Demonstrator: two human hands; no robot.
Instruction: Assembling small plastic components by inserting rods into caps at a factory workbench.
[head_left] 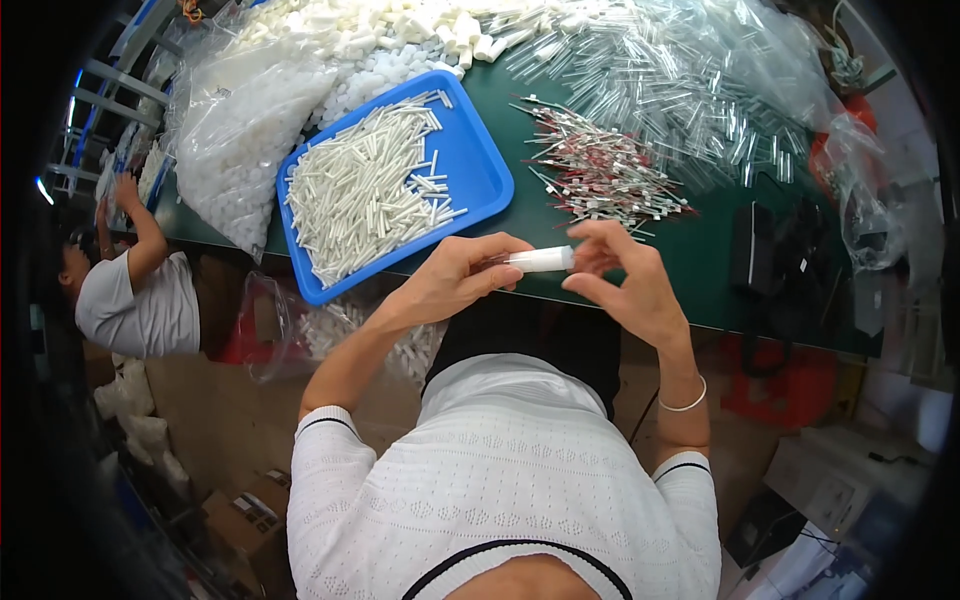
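My left hand [462, 272] is closed around a short tube with a white body [541, 260]; its left part is hidden by the fingers. The tube lies level above the front edge of the table, its pale end pointing right. Close to that end is my right hand [628, 278], thumb and fingers apart and slightly blurred, with nothing visible in them. Just beyond my left hand, white sticks [365, 185] lie heaped in a blue tray [480, 180]. Past my right hand sits a pile of thin red and white wired pieces [600, 165].
Clear tubes [690, 95] spread over the far right of the green table [500, 100]. White foam-like plugs [440, 28] and a clear bag of white pieces [235, 150] fill the far left. A black case [752, 248] stands at right. Another person [140, 290] works at far left.
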